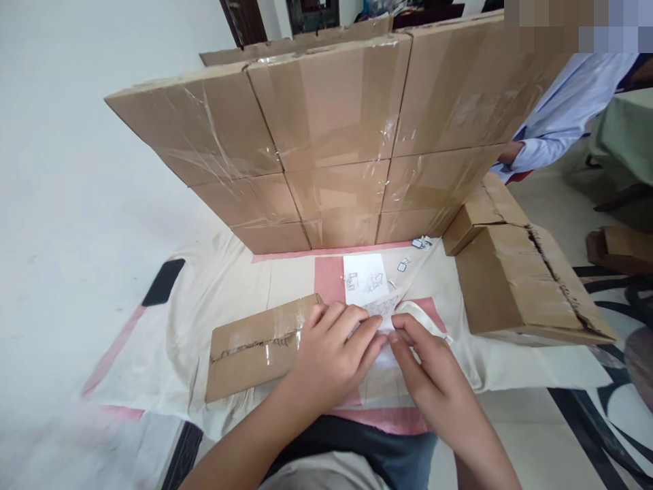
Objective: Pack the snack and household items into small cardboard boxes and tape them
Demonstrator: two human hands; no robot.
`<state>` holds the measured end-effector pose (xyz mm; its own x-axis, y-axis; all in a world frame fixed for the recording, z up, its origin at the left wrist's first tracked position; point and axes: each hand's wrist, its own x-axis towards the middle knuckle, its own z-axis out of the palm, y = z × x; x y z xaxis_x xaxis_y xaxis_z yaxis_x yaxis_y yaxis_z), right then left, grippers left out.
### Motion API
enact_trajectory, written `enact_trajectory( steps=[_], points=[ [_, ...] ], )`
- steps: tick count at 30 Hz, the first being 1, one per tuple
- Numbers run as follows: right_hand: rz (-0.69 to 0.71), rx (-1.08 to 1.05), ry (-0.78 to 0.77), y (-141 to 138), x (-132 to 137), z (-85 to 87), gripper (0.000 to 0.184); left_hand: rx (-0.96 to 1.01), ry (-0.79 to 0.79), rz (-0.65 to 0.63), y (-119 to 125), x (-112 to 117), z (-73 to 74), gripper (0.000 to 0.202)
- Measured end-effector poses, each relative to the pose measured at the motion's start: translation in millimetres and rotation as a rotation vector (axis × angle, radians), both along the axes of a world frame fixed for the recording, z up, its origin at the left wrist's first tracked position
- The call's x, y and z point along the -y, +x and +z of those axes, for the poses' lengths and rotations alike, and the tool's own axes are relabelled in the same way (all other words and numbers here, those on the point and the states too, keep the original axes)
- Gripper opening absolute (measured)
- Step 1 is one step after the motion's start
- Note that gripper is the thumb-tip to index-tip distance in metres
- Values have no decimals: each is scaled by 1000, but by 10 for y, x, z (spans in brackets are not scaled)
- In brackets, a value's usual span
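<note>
Bends fingers (366,332) of bare left hand (329,347), palm down. Pinches with bare right hand (428,361), angling both bare forearms (265,435) inward.

We see a pale cloth with reddish bands (286,279) and, along its far side, a standing partition of taped cardboard (337,129). On the cloth at left we find a long cardboard box (255,354) with a ragged seam and, near the left edge, a flat black rectangle (163,282); at right sits a larger torn-seamed box (535,292). Beyond it, we notice a person's light-blue sleeve (576,109), a green-draped surface (625,129) and another brown box (622,248).
</note>
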<state>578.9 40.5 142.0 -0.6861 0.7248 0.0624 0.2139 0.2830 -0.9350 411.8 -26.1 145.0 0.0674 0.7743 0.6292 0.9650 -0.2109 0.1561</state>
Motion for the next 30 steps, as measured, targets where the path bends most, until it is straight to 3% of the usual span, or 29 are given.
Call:
enact_trajectory(
  steps=[11, 14, 18, 25, 30],
  points=[
    [17, 30, 25, 37, 69, -85, 9, 19, -33, 56, -58, 9, -47, 13],
    [30, 14, -8, 64, 64, -108, 10, 89, -98, -27, -104, 13, -37, 8],
    [41, 2, -31, 66, 49, -137, 8, 167, -85, -122, -126, 30, -29, 16],
    [31, 11, 87, 54, 37, -137, 9, 198, -71, -126, -76, -5, -20, 4],
    [49, 38, 135, 74, 19, -104, 15, 285, -204, -185, -84, -32, 6, 9]
  ],
)
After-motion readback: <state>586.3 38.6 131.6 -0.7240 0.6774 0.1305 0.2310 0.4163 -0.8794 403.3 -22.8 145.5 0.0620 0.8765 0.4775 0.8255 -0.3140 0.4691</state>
